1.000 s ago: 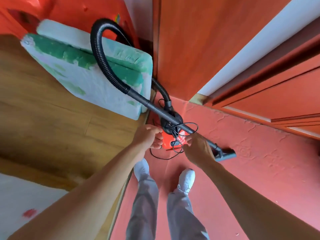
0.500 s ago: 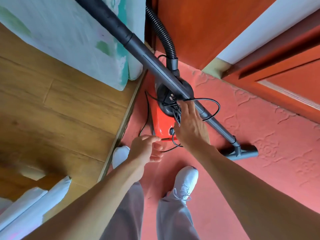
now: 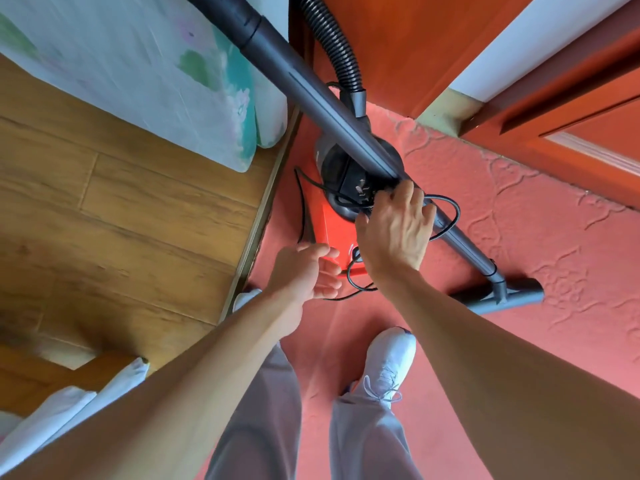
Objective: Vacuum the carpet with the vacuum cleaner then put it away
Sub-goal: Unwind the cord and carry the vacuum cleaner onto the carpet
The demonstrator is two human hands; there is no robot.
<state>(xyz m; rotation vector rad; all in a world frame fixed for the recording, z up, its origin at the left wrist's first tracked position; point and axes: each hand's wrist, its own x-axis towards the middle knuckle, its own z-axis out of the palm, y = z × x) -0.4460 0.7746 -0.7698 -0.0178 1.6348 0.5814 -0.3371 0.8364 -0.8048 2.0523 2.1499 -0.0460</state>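
Two hands are down over the vacuum cleaner [image 3: 332, 223], whose red and black body sits on the red carpet [image 3: 519, 230] right by the carpet's left edge, where the wooden floor [image 3: 121, 216] begins. My right hand [image 3: 394, 233] lies palm-down on top of the body, fingers spread and curled over the loose black cord [image 3: 446, 216] beside the plug; I cannot tell whether it actually grips the cord. My left hand [image 3: 304, 271] hovers just short of the body's near end, fingers loosely half-curled, holding nothing. Across the top of the body runs the grey wand [image 3: 311, 95], slanting down to the floor nozzle [image 3: 502, 296], which rests on the carpet to the right. Behind, the ribbed hose [image 3: 332, 39] plugs into the body's far end. A white shoe [image 3: 391, 358] stands on the carpet below.
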